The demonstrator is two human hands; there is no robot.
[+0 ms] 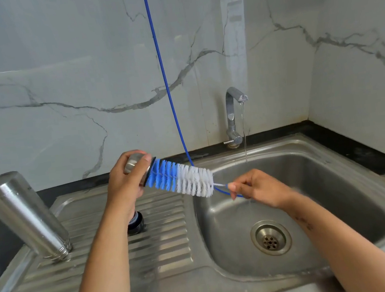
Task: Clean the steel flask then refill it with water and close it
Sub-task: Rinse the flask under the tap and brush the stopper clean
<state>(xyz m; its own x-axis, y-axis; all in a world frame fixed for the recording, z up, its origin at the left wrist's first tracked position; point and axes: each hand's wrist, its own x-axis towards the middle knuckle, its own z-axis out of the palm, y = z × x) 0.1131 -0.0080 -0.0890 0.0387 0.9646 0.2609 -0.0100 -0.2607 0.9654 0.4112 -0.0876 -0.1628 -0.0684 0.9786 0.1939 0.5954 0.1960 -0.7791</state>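
Note:
The steel flask (25,215) stands upside down and tilted on the ribbed drainboard (164,248) at the left, touched by neither hand. My left hand (124,184) grips a small steel cap (134,162) with a black ring, held over the drainboard. The tip of a blue and white bottle brush (183,179) is pushed into the cap's mouth. My right hand (260,188) pinches the brush's blue wire handle over the sink basin. The handle's long blue wire loops upward out of view.
A dark stopper piece (136,224) lies on the drainboard under my left wrist. The tap (232,115) at the back runs a thin stream into the steel sink basin (334,190), above the drain (270,237). Marble walls close the back and right.

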